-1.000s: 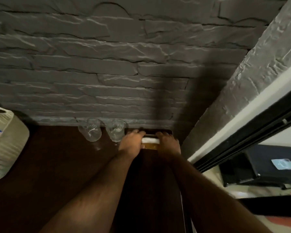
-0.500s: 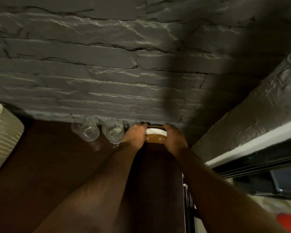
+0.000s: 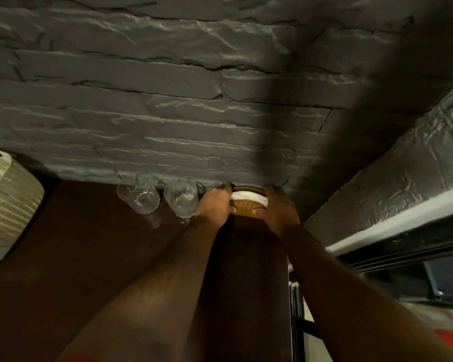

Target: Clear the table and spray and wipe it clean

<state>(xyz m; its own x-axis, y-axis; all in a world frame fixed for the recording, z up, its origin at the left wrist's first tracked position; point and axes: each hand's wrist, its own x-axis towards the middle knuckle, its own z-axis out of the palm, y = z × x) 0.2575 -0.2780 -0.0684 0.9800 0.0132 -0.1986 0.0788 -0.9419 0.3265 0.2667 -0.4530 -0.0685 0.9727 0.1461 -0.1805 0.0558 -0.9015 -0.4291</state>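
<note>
A dark brown wooden counter [image 3: 94,257] is seen from above, its far edge pushed against a wall of rough grey stone-textured brick [image 3: 168,100]; at the far right end of the counter, against the wall, a round woven basket [image 3: 247,205] in tan with something white [image 3: 249,196] lying in it is gripped from both sides; the left hand [image 3: 215,202] is curled around its left rim and the right hand [image 3: 280,207] around its right rim, with both bare forearms reaching forward from the bottom of the view; the basket is round, so no long axis can be told, and its open top faces up; just left of the left hand two clear glasses [image 3: 139,197] [image 3: 182,198] stand side by side close to the wall, the nearer one almost touching the hand; at the far left edge a pale ribbed container [image 3: 8,205] rests on the counter, with a small blue mark on it that is too blurred to be read; to the right a grey textured beam with a white edge and a dark frame [image 3: 403,241] runs diagonally; a patch of red shows at the lower right corner.
</note>
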